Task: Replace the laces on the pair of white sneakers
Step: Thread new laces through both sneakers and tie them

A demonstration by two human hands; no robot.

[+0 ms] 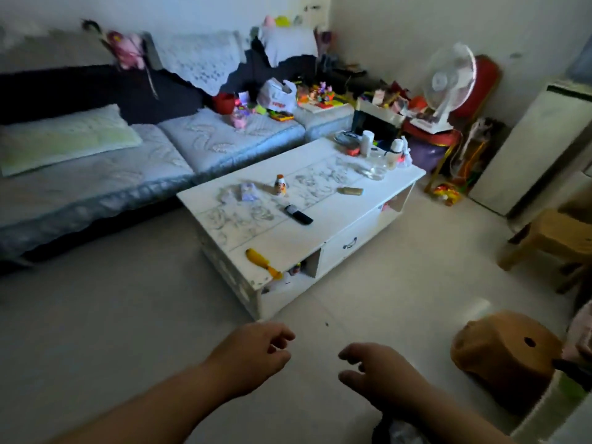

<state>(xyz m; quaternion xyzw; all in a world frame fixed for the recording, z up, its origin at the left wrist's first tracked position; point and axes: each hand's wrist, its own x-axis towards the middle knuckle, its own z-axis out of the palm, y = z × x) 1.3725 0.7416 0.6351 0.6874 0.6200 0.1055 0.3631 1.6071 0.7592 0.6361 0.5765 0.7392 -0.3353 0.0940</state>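
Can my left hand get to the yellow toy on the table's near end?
Probably yes. The left hand is empty, and only bare floor lies between it and the yellow toy at the table edge; a lean forward may be needed.

I'm looking into a home living room: a grey sofa (224, 139) strewn with toys (320, 94), a low white counter (336, 216), a standing fan (448, 78).
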